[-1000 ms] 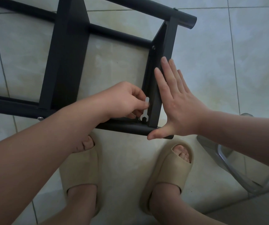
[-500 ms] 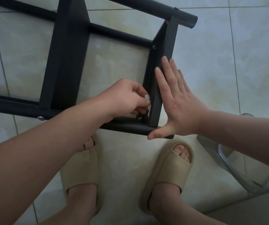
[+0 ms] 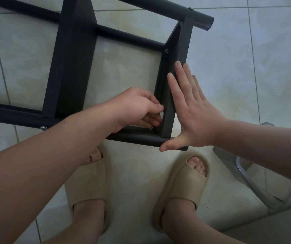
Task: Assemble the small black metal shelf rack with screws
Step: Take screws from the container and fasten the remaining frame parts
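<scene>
The black rack (image 3: 127, 36) sits on the tiled floor (image 3: 246, 67) just ahead of our sandals (image 3: 181, 187), and most of what we can see of it looks joined. The wide middle crosspiece (image 3: 71, 67) and the end crosspiece (image 3: 180, 55) both span the long tubes. A far screw (image 3: 166, 50) sits at the end crosspiece's upper corner, and a bolt head (image 3: 44, 128) shows on the near tube (image 3: 137, 138) below the middle crosspiece. We judge the work is now at the near corner, where a corner screw (image 3: 151, 128) sits just beside our fingers. Our left hand (image 3: 137, 106) is curled inside the frame, thumb and fingers pinching a small pale flat tool (image 3: 162, 115). Only a sliver of it shows, so we take it for a little spanner without being sure. Our right hand (image 3: 194, 111) holds nothing: it is spread flat, fingers straight against the outer face of the end crosspiece and thumb lying along the near tube, bracing the joint. What seems left is to tighten this corner screw fully. We cannot tell how snug the other fasteners are, or whether parts outside the picture still need fitting.
</scene>
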Motion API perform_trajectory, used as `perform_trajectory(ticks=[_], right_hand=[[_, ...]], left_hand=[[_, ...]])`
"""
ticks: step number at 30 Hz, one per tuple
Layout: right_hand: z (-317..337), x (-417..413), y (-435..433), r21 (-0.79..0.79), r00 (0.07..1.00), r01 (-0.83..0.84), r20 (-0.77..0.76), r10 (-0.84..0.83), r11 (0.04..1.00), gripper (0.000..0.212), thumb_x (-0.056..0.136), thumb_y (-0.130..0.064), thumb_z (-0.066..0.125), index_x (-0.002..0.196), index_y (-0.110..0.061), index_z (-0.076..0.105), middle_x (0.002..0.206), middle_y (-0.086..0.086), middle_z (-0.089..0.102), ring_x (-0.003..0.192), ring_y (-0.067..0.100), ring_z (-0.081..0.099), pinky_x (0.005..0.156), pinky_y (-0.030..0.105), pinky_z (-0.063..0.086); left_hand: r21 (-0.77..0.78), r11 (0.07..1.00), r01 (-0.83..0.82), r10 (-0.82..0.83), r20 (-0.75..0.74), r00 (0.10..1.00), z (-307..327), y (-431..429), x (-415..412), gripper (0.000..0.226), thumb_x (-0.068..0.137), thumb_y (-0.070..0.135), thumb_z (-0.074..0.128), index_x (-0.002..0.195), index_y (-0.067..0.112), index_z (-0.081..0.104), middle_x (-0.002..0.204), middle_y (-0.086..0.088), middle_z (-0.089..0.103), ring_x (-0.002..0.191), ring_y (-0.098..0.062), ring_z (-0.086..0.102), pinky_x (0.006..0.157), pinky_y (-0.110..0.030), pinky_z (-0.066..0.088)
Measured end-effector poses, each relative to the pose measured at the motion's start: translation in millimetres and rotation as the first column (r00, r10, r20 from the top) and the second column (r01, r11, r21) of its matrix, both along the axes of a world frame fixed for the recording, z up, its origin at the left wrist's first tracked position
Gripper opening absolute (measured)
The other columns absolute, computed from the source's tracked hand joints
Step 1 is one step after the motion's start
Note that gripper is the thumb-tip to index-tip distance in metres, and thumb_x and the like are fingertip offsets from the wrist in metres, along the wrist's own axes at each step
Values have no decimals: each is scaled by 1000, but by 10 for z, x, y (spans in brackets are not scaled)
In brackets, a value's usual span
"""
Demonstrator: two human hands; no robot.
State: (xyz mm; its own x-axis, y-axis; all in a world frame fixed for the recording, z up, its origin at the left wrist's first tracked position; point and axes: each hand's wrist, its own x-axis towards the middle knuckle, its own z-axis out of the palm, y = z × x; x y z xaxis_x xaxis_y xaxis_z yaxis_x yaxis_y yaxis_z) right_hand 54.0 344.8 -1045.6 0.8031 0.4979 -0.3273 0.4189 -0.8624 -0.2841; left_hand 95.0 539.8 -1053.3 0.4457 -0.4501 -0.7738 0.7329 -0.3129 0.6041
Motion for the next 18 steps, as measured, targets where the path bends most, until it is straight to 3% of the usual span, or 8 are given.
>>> perform_trajectory(ticks=[5,12,18], right_hand=[[1,3,-4,-3,1000,-2,2,2,1000,146,64,-103,32,158,2,-6,165,25,-16,153,41,-18,123,62,2],[17,5,18,-20,1000,2,-16,-2,1000,148,62,-103,32,158,3,-6,164,25,-17,152,41,-19,124,60,0],[36,9,26,-26,1000,6,-20,-6,1000,149,61,-102,36,158,4,-5,164,26,-17,152,42,-18,124,59,-2]], left_hand=[[4,1000,30,-30,-10,1000,-2,0,13,13,99,19,62,88,12,65,72,-4,74,74,-18,74,71,-31,60],[48,987,155,-159,100,982,-5,34,12,21,103,17,54,85,16,64,67,4,71,68,-10,66,65,-21,53],[53,974,220,-226,160,961,-8,77,39,22,102,16,54,83,17,64,73,-1,71,73,-14,66,77,-29,56]])
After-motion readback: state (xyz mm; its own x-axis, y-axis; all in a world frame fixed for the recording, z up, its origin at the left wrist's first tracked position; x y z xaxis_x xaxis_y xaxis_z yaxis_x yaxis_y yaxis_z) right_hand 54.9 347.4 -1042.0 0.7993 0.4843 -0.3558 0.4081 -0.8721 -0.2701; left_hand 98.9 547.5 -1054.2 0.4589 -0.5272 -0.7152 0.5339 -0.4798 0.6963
